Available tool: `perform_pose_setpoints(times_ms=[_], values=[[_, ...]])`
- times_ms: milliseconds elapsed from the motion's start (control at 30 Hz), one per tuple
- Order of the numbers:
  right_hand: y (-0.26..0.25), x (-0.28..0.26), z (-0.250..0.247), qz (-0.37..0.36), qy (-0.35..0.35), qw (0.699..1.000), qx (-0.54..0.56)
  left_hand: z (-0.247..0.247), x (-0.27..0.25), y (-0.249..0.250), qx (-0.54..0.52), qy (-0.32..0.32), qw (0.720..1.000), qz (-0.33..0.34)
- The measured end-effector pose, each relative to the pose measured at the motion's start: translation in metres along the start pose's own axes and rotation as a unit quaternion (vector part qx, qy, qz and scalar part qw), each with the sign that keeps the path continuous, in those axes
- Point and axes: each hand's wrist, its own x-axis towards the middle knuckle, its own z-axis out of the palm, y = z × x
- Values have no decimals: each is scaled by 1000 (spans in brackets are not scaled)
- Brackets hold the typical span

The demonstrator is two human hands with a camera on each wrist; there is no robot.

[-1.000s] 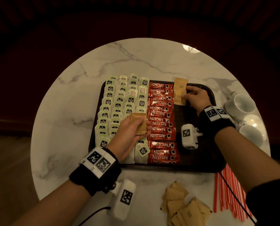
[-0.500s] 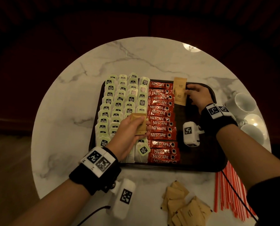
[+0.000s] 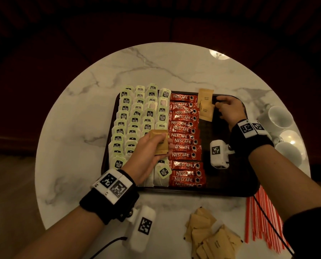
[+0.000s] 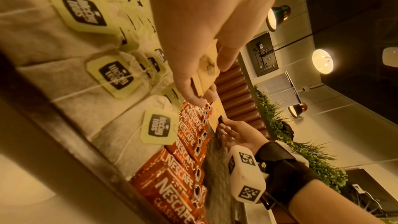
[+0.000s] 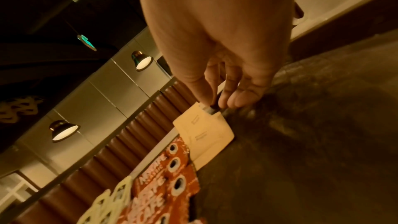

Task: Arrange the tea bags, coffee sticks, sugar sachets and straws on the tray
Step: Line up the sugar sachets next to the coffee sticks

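A dark tray [image 3: 230, 180] holds columns of green-tagged tea bags [image 3: 135, 120] on its left and a column of red coffee sticks [image 3: 184, 141] beside them. Two brown sugar sachets [image 3: 206, 111] lie overlapping at the tray's far edge, right of the sticks. My right hand [image 3: 218, 107] pinches the right edge of the nearer sachet [image 5: 206, 135], thumb and fingertips [image 5: 234, 101] down at the tray floor. My left hand [image 3: 156, 146] hovers over the tea bags and sticks, gripping a small stack of sugar sachets [image 4: 205, 74] between thumb and fingers.
Loose sugar sachets [image 3: 210, 238] lie piled on the marble table in front of the tray. Red-and-white straws [image 3: 260, 221] lie at the front right. White cups [image 3: 279, 116] stand to the right of the tray. The tray's right third is bare.
My right hand has crept slightly toward the tray's far edge, shifting the nearer sachet against the other. My left hand has stayed in place with its sachets.
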Motion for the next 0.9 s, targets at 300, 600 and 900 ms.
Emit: perform_pose_setpoints(times_ms=[300,600,900], values=[[-17,-99,-8,-69,-111,990,49,11,2,5,-85,-13,996,-4],[-14,-162,0,-56,-252,961,99,24,-8,2,-26,-63,998,6],[2,-138,-13,-7,-136,976,170,-13,3,34,-1,37,993,115]])
